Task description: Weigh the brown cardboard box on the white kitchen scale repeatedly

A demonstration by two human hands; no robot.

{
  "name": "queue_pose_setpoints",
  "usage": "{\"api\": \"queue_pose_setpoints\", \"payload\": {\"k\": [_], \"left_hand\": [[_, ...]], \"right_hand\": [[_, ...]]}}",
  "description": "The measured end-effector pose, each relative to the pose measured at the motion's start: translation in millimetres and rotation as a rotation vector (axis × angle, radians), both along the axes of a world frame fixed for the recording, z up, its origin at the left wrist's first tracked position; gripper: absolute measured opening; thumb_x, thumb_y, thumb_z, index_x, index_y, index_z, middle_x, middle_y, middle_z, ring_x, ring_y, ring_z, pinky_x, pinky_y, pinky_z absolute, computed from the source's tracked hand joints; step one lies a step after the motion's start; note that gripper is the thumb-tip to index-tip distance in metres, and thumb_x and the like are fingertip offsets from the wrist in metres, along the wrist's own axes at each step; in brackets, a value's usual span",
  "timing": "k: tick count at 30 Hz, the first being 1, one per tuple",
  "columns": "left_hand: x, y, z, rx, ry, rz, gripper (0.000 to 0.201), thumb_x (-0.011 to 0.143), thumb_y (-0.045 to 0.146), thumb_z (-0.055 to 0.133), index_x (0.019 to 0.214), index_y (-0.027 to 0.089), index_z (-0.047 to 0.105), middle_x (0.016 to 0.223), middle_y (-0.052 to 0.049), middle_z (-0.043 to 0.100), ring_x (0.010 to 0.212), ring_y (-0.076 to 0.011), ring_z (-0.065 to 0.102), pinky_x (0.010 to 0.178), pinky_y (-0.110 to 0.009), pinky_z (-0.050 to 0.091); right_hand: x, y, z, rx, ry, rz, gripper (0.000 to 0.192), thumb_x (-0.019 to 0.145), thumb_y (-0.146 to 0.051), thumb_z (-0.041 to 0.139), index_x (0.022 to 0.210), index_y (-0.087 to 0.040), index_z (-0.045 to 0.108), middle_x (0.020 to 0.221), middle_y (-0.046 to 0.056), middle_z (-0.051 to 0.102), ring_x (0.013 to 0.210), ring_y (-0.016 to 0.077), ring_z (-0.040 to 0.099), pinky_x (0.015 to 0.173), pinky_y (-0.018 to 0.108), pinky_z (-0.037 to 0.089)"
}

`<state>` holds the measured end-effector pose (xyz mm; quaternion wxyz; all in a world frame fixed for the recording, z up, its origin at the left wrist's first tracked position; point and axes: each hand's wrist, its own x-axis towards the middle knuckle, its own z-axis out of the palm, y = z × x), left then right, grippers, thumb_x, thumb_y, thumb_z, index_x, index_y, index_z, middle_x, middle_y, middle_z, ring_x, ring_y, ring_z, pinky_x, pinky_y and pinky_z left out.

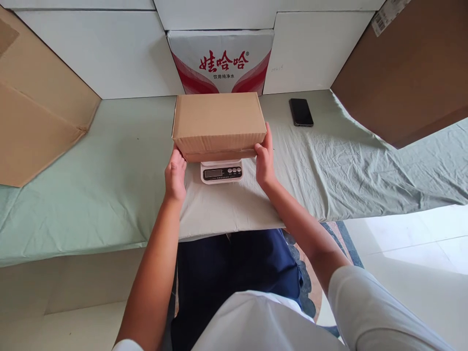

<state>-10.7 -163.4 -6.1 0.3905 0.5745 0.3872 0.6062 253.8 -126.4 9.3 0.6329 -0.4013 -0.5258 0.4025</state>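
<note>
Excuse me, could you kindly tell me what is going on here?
A person is holding a brown cardboard box with both bare hands, the left hand at one end and the right hand at the other. The box is at a small white scale, covering its rear part; whether it rests on it is hard to tell. The scale's display looks blank. A dark phone lies on the green cloth, off to the right.

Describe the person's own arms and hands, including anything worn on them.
Left hand and right hand are ungloved, with no watch or bracelet visible. Both forearms are bare below plain, pale short sleeves; only the left sleeve's edge shows.
</note>
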Motion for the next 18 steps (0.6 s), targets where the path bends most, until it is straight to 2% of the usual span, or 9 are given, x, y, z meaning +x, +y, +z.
{"api": "queue_pose_setpoints", "payload": {"k": [3, 6, 9, 13, 18], "left_hand": [[-6, 1, -2.4, 0.054, -0.032, 0.048, 0.086, 0.096, 0.081, 0.037, 0.163, 0.028, 0.039, 0.180, -0.006, 0.027, 0.169, -0.0294, 0.017, 0.138, -0.046, 0.021], [-11, 2, -2.4, 0.089, -0.061, 0.084, 0.083, 0.100, 0.077, 0.032, 0.165, 0.025, 0.036, 0.182, -0.006, 0.020, 0.170, -0.0282, 0.010, 0.139, -0.044, 0.018], [-11, 1, 0.3, 0.074, -0.029, 0.106, 0.084, 0.101, 0.077, 0.027, 0.165, 0.024, 0.033, 0.182, -0.007, 0.019, 0.170, -0.0286, 0.010, 0.139, -0.044, 0.019], [-9, -1, 3.5, 0.064, -0.030, 0.115, 0.084, 0.104, 0.073, 0.022, 0.167, 0.017, 0.029, 0.182, -0.010, 0.016, 0.170, -0.0289, 0.011, 0.138, -0.043, 0.019], [-10, -1, 1.3, 0.079, -0.071, 0.091, 0.077, 0.105, 0.070, 0.026, 0.165, 0.023, 0.035, 0.182, -0.006, 0.020, 0.170, -0.0281, 0.010, 0.139, -0.044, 0.018]], "right_hand": [[17, 9, -4.6, 0.014, 0.049, -0.144, 0.081, 0.089, -0.070, 0.045, 0.162, -0.045, 0.021, 0.180, -0.006, 0.019, 0.171, 0.0293, 0.017, 0.136, 0.065, 0.025], [37, 19, -6.7, -0.002, 0.137, -0.226, 0.076, 0.091, -0.065, 0.039, 0.162, -0.045, 0.021, 0.179, -0.004, 0.021, 0.171, 0.0282, 0.019, 0.137, 0.064, 0.020], [46, 24, -8.5, -0.013, 0.174, -0.238, 0.074, 0.091, -0.064, 0.039, 0.160, -0.045, 0.024, 0.178, -0.003, 0.025, 0.170, 0.0285, 0.023, 0.136, 0.065, 0.021], [39, 21, -8.6, -0.023, 0.146, -0.210, 0.076, 0.089, -0.067, 0.041, 0.160, -0.045, 0.025, 0.178, -0.003, 0.024, 0.170, 0.0284, 0.021, 0.136, 0.065, 0.022], [29, 16, -3.8, -0.075, 0.184, -0.181, 0.080, 0.086, -0.068, 0.049, 0.159, -0.041, 0.029, 0.178, -0.001, 0.026, 0.169, 0.0289, 0.024, 0.139, 0.063, 0.017]]}}
